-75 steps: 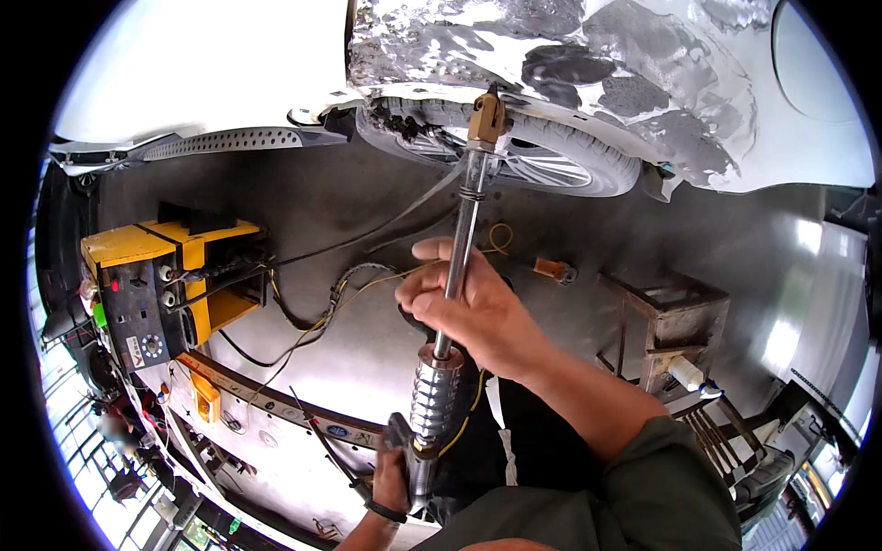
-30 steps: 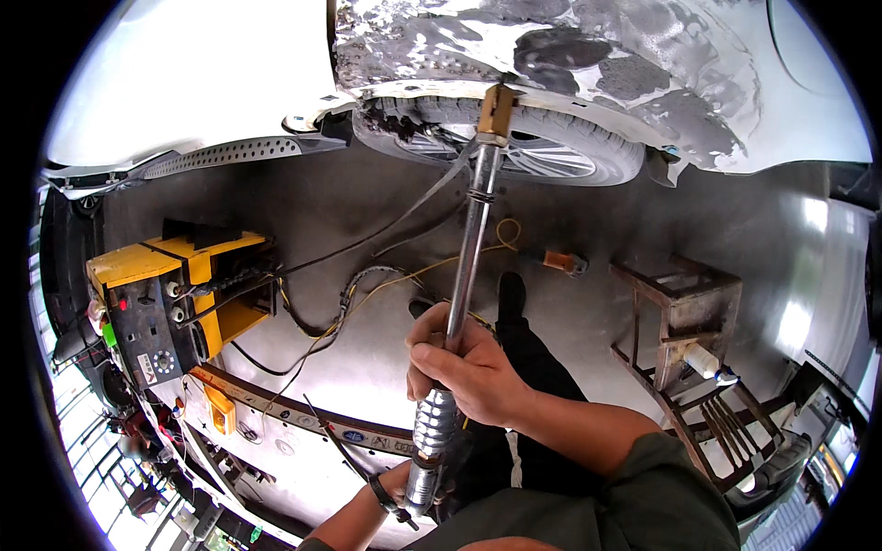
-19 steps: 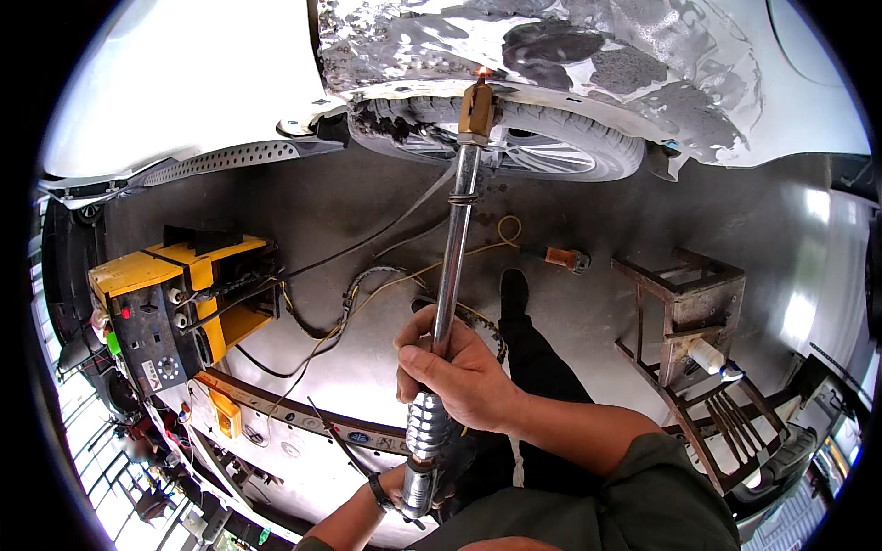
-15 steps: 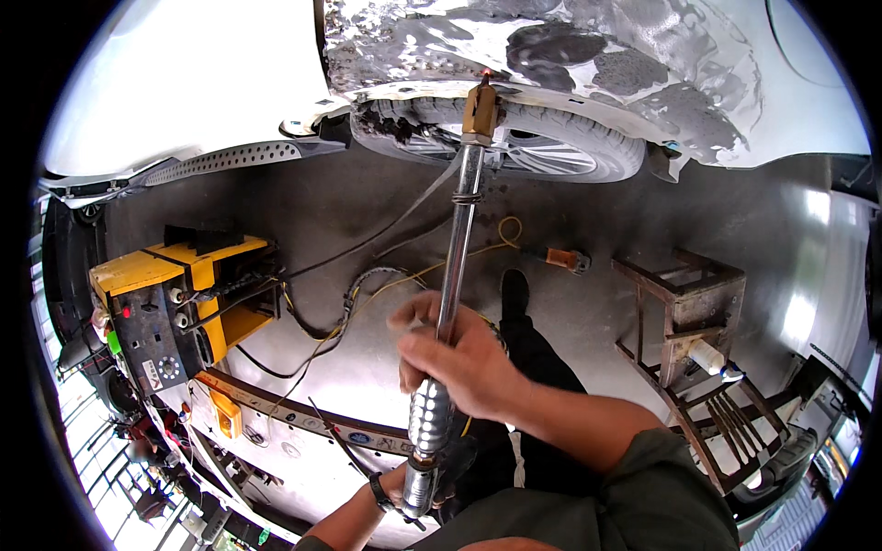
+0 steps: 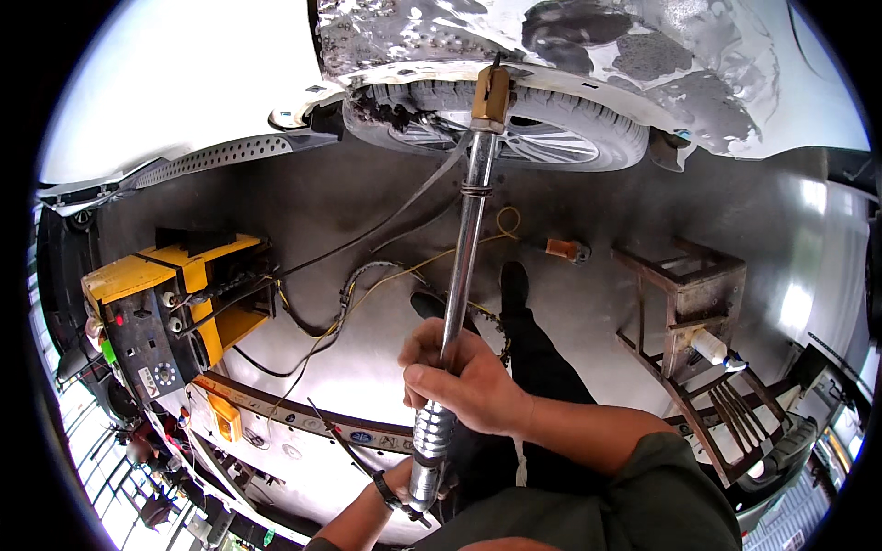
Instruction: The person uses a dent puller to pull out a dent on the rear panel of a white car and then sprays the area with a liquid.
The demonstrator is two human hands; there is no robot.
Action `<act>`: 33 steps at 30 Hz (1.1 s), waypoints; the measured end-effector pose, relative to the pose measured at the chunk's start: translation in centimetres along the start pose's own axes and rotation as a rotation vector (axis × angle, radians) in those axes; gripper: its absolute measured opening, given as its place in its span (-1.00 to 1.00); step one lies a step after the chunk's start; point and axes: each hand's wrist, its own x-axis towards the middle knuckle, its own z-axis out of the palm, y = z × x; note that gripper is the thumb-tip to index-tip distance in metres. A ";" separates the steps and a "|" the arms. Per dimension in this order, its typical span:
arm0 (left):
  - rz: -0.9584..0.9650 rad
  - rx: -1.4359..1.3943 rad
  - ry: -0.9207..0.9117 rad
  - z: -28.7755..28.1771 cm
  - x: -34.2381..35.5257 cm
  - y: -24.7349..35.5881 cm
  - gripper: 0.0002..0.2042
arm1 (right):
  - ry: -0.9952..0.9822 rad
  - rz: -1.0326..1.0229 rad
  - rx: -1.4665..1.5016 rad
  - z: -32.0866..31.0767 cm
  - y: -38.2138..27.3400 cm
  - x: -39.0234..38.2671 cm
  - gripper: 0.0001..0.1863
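Observation:
A long chrome slide hammer dent puller (image 5: 467, 239) stretches from my body up to the car's wheel arch. Its brass-coloured head (image 5: 491, 97) ends in a thin dark tip beside the lower edge of the fender (image 5: 404, 39), where the metal is bare and pitted. My right hand (image 5: 467, 383) is closed loosely round the rod, just above the ribbed metal weight (image 5: 433, 430). At the rear end, my left hand (image 5: 399, 479) grips the handle, its fingers partly hidden behind it. Below the fender sits the wheel (image 5: 560, 142).
To the left stands a yellow and black machine (image 5: 152, 280) with cables (image 5: 342, 308) running over the floor. An orange power tool (image 5: 567, 249) lies on the floor. A rusty metal stool (image 5: 706, 308) is at the right. A white panel with a brown strip (image 5: 303, 415) lies at lower left.
The red glow at the tip is gone. My right hand's fingers have closed in nearer the rod. The car sits slightly higher in view, and a second shoe now shows.

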 end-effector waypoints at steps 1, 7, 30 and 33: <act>0.002 -0.001 0.002 -0.8 -0.1 0.0 -0.64 | -0.003 0.001 0.001 0.0 -0.6 0.2 -0.64; 1.005 0.138 0.657 0.7 -0.7 -1.1 -0.65 | 0.085 -0.092 -0.301 -0.1 -3.0 1.7 -0.47; 0.012 -0.055 -0.259 -1.2 0.7 0.6 -0.62 | 0.058 -0.042 -0.472 0.0 -3.2 0.7 -0.69; 0.074 -0.033 -0.321 0.3 0.2 1.0 -0.60 | 0.045 -0.046 -0.459 0.0 -3.3 0.8 -0.70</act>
